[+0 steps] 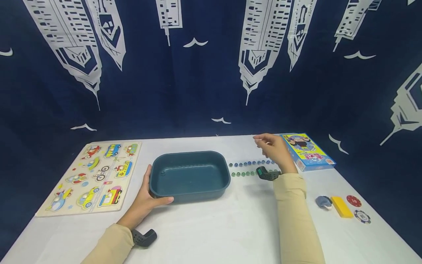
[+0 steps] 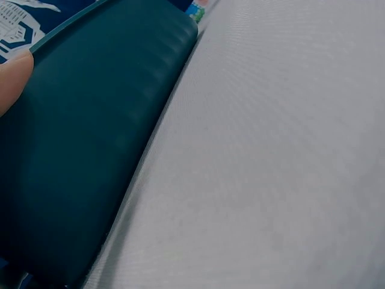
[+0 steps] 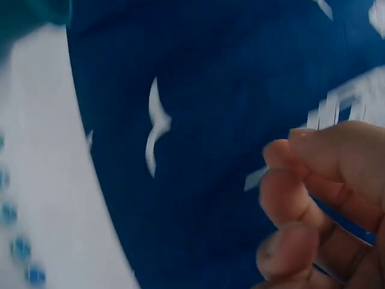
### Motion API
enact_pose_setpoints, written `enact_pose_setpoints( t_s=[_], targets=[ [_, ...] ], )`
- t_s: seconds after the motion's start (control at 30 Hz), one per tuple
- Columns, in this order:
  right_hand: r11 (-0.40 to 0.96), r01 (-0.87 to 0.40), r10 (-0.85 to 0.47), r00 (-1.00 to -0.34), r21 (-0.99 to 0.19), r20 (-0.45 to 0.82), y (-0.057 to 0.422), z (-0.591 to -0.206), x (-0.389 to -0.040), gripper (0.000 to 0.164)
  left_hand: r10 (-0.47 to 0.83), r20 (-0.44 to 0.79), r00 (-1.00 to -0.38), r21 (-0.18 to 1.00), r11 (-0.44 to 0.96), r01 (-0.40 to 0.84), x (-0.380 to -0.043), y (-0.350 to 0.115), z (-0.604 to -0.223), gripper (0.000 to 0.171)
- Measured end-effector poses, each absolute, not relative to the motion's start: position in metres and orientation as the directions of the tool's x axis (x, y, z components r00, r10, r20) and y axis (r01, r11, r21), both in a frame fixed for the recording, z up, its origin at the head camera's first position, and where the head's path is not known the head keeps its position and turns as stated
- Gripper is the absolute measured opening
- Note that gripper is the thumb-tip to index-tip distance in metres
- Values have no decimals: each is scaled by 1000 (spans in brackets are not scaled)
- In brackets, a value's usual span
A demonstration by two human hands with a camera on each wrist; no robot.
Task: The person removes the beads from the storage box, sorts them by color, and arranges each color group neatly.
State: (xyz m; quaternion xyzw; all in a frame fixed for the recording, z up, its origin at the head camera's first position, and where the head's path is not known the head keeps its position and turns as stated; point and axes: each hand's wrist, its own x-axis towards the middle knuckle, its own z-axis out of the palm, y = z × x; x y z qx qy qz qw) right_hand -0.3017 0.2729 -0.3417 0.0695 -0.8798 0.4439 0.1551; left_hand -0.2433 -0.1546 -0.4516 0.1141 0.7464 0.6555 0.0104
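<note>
A dark teal plastic bin (image 1: 189, 196) sits mid-table. My left hand (image 1: 146, 198) grips its left end, with the thumb over the near rim and the fingers along the outer side. In the left wrist view, the thumb (image 2: 13, 78) touches the rim of the bin (image 2: 90, 138). A small glassy bead (image 1: 163, 173) seems to lie inside. My right hand (image 1: 275, 148) is raised above two rows of glass beads, blue (image 1: 249, 164) and green (image 1: 243, 174). Its fingers (image 3: 289, 250) are loosely bent, thumb near the index finger, with nothing visible between them.
A wooden picture puzzle board (image 1: 74, 179) lies at the left. A blue and yellow game box (image 1: 308, 150) is at the back right. Nearer on the right are a grey-blue object (image 1: 324, 202), a yellow block (image 1: 341, 207), a red chip (image 1: 354, 200) and a white-and-dark chip (image 1: 362, 216).
</note>
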Motion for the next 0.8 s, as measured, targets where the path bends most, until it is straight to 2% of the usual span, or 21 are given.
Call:
enact_pose_setpoints(
  t_s=[0.23, 0.43, 0.6, 0.8],
  targets=[
    [563, -463, -305, -886, -685, 348, 209, -324, -301, 23, 185, 150, -971, 982, 89, 169, -243, -154, -451, 134],
    [528, -556, -561, -796, -642, 227, 151, -325, -306, 20, 185, 143, -972, 983, 92, 162, -243, -156, -453, 135],
    [463, -560, -718, -691, -687, 79, 112, -331, -318, 21, 192, 125, -973, 984, 99, 146, -243, -157, -452, 135],
    [486, -496, -756, -652, -719, -61, 76, -340, -337, 27, 193, 112, -975, 984, 112, 135, -243, -159, -451, 135]
  ],
)
